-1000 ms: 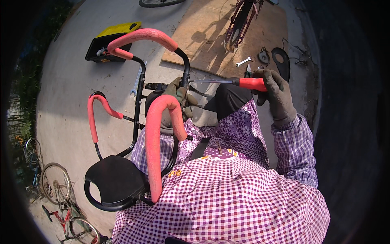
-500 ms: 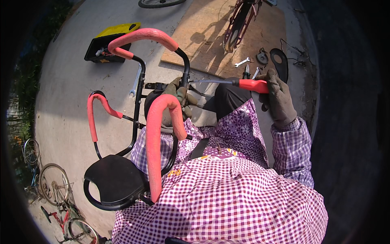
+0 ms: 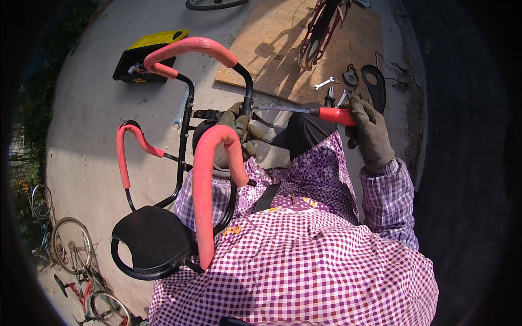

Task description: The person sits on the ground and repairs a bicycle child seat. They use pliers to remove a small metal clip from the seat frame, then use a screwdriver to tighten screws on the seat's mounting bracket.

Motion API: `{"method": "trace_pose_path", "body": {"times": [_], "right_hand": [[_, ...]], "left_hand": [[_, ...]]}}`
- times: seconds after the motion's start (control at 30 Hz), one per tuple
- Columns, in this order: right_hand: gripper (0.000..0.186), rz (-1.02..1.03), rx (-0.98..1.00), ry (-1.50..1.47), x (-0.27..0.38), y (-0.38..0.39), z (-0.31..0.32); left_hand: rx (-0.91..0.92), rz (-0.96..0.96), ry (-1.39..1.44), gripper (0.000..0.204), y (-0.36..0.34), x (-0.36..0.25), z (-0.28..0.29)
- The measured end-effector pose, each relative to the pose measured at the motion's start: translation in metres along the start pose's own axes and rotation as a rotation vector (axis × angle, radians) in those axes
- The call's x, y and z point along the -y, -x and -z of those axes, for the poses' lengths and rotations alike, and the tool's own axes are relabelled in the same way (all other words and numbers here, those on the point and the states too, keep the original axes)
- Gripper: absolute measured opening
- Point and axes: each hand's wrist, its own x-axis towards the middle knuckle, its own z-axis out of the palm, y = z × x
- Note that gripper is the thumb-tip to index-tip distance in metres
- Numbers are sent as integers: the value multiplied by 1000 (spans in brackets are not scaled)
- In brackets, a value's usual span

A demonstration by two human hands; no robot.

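Observation:
A child bicycle seat with a black tube frame, pink foam padding (image 3: 205,195) and a black seat pad (image 3: 157,239) lies across my lap on the left. My gloved left hand (image 3: 239,127) is closed round the frame near a bracket, partly hidden behind a padded bar. In my gloved right hand (image 3: 372,130) is the red handle of a screwdriver (image 3: 333,115). Its shaft points left, and the tip meets the black tube beside my left hand, at what looks like a small screw.
A plywood board (image 3: 272,49) lies ahead with a bicycle wheel and rack (image 3: 321,38) over it. Near its edge are a wrench (image 3: 324,83), pliers (image 3: 330,96) and a black chain guard (image 3: 374,81). A black and yellow toolbox (image 3: 142,60) stands far left; bicycles (image 3: 72,245) are lower left.
The screwdriver handle and my right hand have shifted slightly left and down, and the fingers have changed their hold on the handle. My left hand and the seat stay almost still.

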Motion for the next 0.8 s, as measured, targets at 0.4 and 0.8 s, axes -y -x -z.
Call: {"method": "trace_pose_path", "body": {"times": [0.4, 0.8], "right_hand": [[50, 59, 82, -112, -4, -2, 0], [49, 128, 31, -165, -12, -6, -8]], "left_hand": [[-7, 18, 91, 37, 4, 2, -4], [-13, 90, -15, 36, 6, -8, 7]]}}
